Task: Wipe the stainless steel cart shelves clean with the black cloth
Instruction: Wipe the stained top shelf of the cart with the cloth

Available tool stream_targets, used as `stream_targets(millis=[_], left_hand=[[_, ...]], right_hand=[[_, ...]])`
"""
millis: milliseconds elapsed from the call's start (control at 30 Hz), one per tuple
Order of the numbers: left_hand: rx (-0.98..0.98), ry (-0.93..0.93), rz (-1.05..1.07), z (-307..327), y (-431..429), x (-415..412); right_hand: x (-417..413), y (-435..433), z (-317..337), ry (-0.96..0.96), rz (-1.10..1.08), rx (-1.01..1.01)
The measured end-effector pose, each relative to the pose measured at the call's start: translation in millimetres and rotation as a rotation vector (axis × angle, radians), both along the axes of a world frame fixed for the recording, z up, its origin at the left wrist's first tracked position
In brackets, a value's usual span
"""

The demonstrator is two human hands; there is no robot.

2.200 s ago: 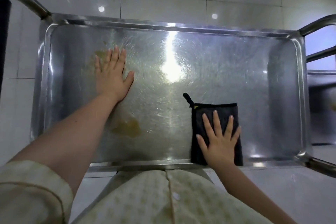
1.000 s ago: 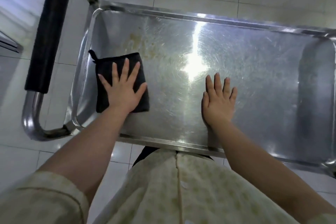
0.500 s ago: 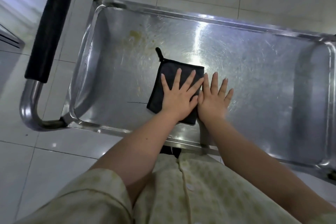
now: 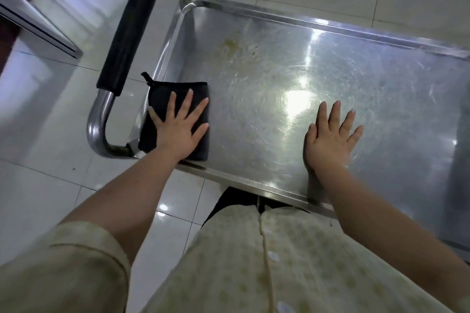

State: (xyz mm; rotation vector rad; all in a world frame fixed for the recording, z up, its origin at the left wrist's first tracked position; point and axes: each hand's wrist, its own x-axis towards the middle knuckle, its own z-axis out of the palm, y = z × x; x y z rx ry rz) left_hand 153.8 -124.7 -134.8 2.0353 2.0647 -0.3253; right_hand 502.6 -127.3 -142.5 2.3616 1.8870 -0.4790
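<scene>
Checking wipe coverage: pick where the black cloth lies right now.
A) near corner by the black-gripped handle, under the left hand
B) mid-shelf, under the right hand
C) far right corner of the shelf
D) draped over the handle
A: the black cloth lies in the shelf's near corner beside the handle, the left hand flat on it; the right hand rests on bare steel.

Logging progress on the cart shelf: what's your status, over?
Left hand flat on black cloth, shelf's near-left corner. Right hand flat on bare shelf. Yellowish stain far-left, nothing between it and cloth.
</scene>
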Motion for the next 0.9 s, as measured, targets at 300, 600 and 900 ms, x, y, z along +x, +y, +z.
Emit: stream_targets(millis=[300,600,900], left_hand=[[0.023,-0.154,-0.229,-9.9,-36.8,177.5],[0.041,-0.175,-0.262,-9.4,-41.0,217.0],[0.064,-0.133,-0.229,-9.6,-32.9,161.6]], right_hand=[[13.5,1.5,-4.6,0.032,0.087,-0.010],[20.9,-32.7,-5.6,-0.014,0.060,-0.029],[27.5,-47.2,-9.9,-0.021,0.056,0.005]])
